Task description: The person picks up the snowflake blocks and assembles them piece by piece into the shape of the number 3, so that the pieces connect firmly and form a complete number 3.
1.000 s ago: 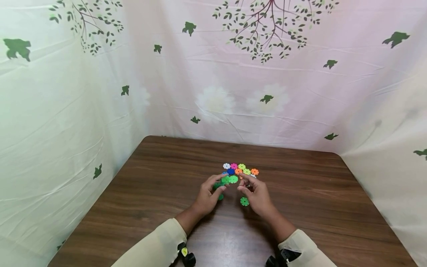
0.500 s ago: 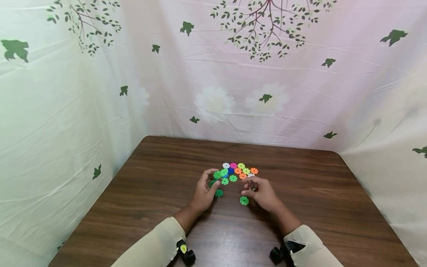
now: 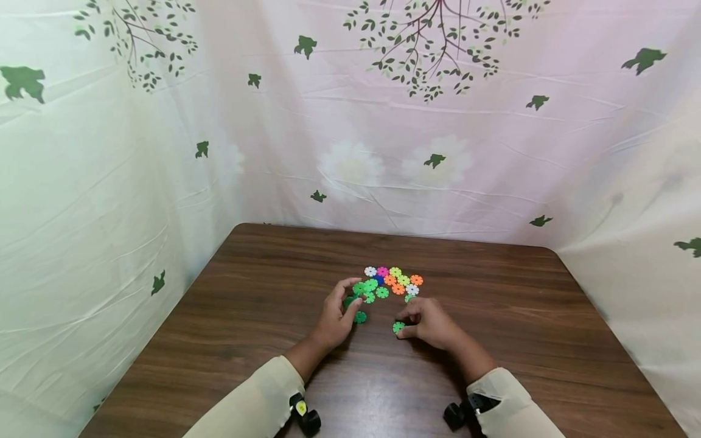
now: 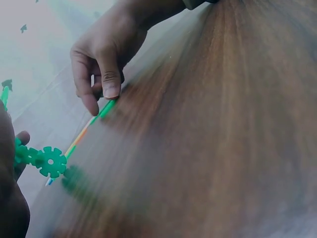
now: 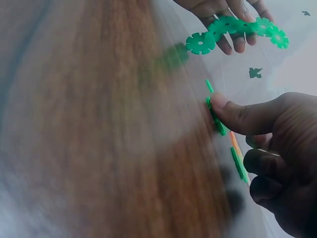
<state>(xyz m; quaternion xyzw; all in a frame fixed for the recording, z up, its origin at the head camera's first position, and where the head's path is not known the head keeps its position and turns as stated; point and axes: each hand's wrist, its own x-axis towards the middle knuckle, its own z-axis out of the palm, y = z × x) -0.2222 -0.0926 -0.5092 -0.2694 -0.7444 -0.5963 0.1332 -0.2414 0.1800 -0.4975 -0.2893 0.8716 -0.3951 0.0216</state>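
My left hand (image 3: 334, 316) holds a curved chain of linked green notched discs (image 5: 228, 24), raised over the table on the left. One end of that chain, a dark green disc (image 3: 359, 317), hangs toward me. In the right wrist view, the left hand's fingers show behind the chain. My right hand (image 3: 429, 322) is low at the table, its thumb and forefinger pinching the edge of a single green notched disc (image 3: 398, 327). That disc lies near the tabletop, seen almost edge-on in the left wrist view, and the thumb covers part of it.
Beyond the hands, several loose notched discs lie flat: white (image 3: 412, 289), orange (image 3: 417, 280), yellow (image 3: 395, 271), pink (image 3: 383, 271) and blue (image 3: 379, 280). Loose green discs (image 3: 382, 292) lie nearer. The brown wooden table (image 3: 263, 286) meets a patterned cloth (image 3: 350, 207) behind.
The hands have moved apart. My left hand has drawn slightly left with the chain; my right hand has come down and toward me, onto the single green disc.
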